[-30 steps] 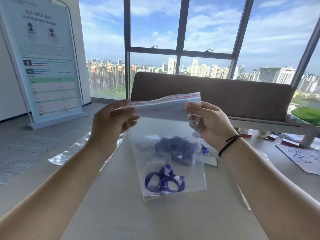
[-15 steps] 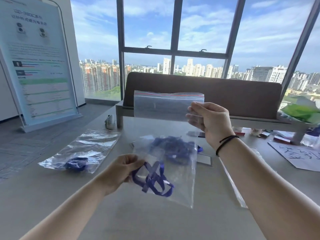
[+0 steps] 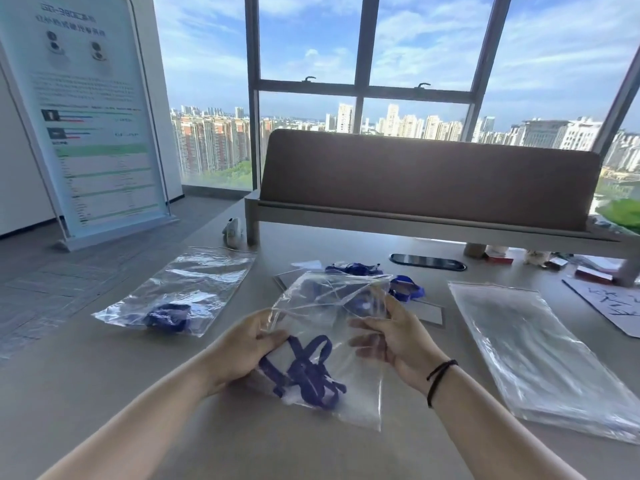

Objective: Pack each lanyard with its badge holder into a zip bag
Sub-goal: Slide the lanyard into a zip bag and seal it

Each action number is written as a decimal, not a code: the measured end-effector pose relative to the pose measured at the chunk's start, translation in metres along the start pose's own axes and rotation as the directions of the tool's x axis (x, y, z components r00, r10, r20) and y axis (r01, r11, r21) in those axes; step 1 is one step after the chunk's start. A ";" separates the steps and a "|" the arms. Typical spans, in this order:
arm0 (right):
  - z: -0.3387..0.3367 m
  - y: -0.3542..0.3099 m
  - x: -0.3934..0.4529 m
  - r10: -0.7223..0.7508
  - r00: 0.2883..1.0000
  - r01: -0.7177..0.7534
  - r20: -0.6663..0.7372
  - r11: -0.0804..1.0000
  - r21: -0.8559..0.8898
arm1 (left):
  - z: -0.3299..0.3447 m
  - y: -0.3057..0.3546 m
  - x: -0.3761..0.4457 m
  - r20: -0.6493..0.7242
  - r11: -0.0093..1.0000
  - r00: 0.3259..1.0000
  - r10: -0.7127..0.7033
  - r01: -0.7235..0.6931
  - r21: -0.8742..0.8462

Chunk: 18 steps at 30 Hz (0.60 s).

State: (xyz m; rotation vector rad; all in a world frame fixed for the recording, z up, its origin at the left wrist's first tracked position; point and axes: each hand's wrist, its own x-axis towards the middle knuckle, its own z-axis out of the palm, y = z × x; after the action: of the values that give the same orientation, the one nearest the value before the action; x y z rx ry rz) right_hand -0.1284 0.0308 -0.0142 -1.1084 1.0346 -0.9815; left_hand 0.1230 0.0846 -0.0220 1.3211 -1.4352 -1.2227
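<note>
I hold a clear zip bag [image 3: 349, 393] low over the table, with a blue lanyard [image 3: 304, 370] bunched inside it. My left hand [image 3: 244, 348] grips the bag's left side next to the lanyard. My right hand [image 3: 394, 336] pinches the bag's upper right part, which is folded over. Behind the bag lie several loose blue lanyards [image 3: 405, 287] and a clear badge holder [image 3: 429, 311]. A packed zip bag [image 3: 187, 289] with a blue lanyard in it rests at the left.
A stack of empty zip bags [image 3: 533, 355] lies to the right. A paper sheet with writing [image 3: 609, 303] sits at the far right. A brown desk divider [image 3: 426, 178] stands along the table's back, with a black cable port [image 3: 427, 262] before it. A banner stand [image 3: 83, 112] is left.
Both hands have come down with the bag from chest height to just above the table. My left hand went from the bag's top to its lower left side, and the bag's top folded over.
</note>
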 end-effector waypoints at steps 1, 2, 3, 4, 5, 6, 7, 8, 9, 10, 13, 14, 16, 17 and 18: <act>0.001 -0.004 0.000 -0.007 1.000 0.007 0.029 1.000 -0.011 | -0.004 0.000 -0.001 0.004 1.000 1.000 -0.009 0.009 -0.006; 0.003 -0.008 0.000 -0.014 0.998 0.015 0.062 1.000 -0.024 | -0.010 0.000 -0.002 0.011 1.000 1.000 -0.024 0.024 -0.017; 0.005 -0.011 0.002 -0.019 0.996 0.023 0.092 0.999 -0.044 | -0.016 0.000 -0.002 0.020 0.998 0.999 -0.048 0.048 -0.033; 0.008 -0.015 0.003 -0.022 0.994 0.029 0.110 0.998 -0.059 | -0.022 0.000 -0.002 0.038 0.996 0.996 -0.075 0.077 -0.047; 0.012 -0.018 0.007 -0.025 0.992 0.033 0.121 0.997 -0.066 | -0.029 0.002 -0.003 0.057 0.994 0.994 -0.096 0.099 -0.054; 0.016 -0.022 0.010 -0.030 0.991 0.040 0.127 0.997 -0.071 | -0.037 0.004 -0.003 0.061 0.993 0.993 -0.104 0.107 -0.051; 0.022 -0.027 0.014 -0.042 0.990 0.054 0.137 0.995 -0.079 | -0.045 0.007 -0.004 0.049 0.994 0.994 -0.097 0.100 -0.046; 0.029 -0.031 0.018 -0.058 0.987 0.071 0.150 0.994 -0.086 | -0.053 0.010 -0.004 0.025 0.996 0.997 -0.077 0.078 -0.041; 0.036 -0.037 0.024 -0.072 0.983 0.088 0.167 0.992 -0.094 | -0.063 0.014 -0.004 -0.003 0.998 0.999 -0.053 0.053 -0.036; 0.045 -0.043 0.030 -0.088 0.979 0.107 0.185 0.990 -0.096 | -0.073 0.017 -0.003 -0.026 0.999 0.999 -0.027 0.026 -0.032; 0.080 -0.059 0.052 -0.146 0.960 0.169 0.241 0.983 -0.077 | -0.108 0.028 -0.002 -0.097 0.998 0.994 0.048 -0.052 -0.043; 0.092 -0.065 0.058 -0.166 0.952 0.189 0.259 0.980 -0.066 | -0.120 0.032 -0.001 -0.131 0.996 0.989 0.070 -0.077 -0.047; 0.118 -0.075 0.074 -0.201 0.935 0.217 0.291 0.976 -0.024 | -0.151 0.036 0.002 -0.214 0.990 0.970 0.114 -0.128 -0.053; 0.131 -0.078 0.083 -0.211 0.930 0.222 0.302 0.975 -0.001 | -0.166 0.036 0.003 -0.259 0.986 0.957 0.130 -0.152 -0.065; 0.143 -0.081 0.091 -0.216 0.925 0.222 0.314 0.975 0.018 | -0.180 0.035 0.005 -0.306 0.982 0.941 0.141 -0.171 -0.074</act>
State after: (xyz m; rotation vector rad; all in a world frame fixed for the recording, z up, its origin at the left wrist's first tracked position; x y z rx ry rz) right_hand 0.0236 -0.0398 0.0703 -1.3667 0.6712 -0.9337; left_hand 0.2907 0.0563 0.0472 1.2385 -1.2206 -0.9313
